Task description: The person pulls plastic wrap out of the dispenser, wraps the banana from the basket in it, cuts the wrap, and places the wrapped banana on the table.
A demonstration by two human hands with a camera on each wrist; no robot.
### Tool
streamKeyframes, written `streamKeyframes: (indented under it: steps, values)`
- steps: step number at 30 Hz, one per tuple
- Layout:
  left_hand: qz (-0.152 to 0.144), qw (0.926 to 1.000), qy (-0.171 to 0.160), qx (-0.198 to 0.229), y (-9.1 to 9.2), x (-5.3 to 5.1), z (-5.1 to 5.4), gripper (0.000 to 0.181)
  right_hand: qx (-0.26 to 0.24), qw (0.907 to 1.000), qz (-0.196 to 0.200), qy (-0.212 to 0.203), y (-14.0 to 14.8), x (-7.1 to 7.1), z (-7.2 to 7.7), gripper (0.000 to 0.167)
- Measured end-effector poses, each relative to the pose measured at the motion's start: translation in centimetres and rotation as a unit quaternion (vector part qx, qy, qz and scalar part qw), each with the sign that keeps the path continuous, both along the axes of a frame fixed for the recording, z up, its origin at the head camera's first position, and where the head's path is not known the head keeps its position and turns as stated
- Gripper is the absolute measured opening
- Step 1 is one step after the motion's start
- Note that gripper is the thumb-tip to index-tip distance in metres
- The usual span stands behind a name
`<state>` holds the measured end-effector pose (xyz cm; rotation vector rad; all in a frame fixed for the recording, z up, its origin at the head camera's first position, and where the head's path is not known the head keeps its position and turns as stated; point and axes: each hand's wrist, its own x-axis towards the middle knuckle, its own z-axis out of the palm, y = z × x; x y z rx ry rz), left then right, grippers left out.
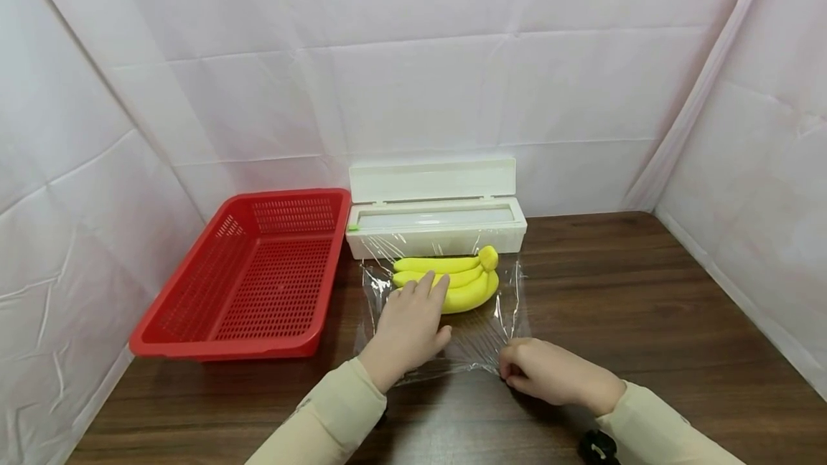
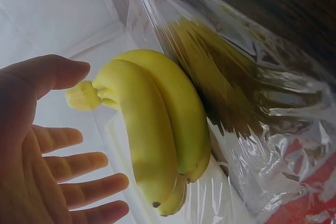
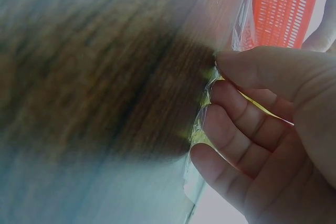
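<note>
Film [image 1: 478, 341] is pinched by the right hand [image 1: 549, 372] and could be torn if tugged hard, while the left hand [image 1: 410, 325] is spread near bananas [image 1: 470, 296].

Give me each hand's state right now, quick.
Left hand: open, fingers extended at the bananas, not gripping them.
Right hand: closed, pinching the near edge of the clear film.

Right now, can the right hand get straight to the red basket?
Probably not directly: the right hand pinches the edge of the clear film, and the left hand, at the bananas, lies between it and the red basket.
</note>
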<state>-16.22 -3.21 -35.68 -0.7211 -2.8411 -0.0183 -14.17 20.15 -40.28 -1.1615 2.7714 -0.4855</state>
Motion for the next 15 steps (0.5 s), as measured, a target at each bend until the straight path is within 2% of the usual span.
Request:
streamKeyframes:
  steps: [4, 15]
  values:
    - [0.003, 0.9999, 0.005, 0.012, -0.5, 0.4, 0.0, 0.071, 0.001, 1.0000, 0.000, 0.006, 0.0, 0.0, -0.1, 0.017]
    - [0.004, 0.9993, -0.015, 0.035, -1.9, 1.0, 0.1, 0.071, 0.000, 1.0000, 0.003, 0.001, 0.1, 0.1, 0.0, 0.016]
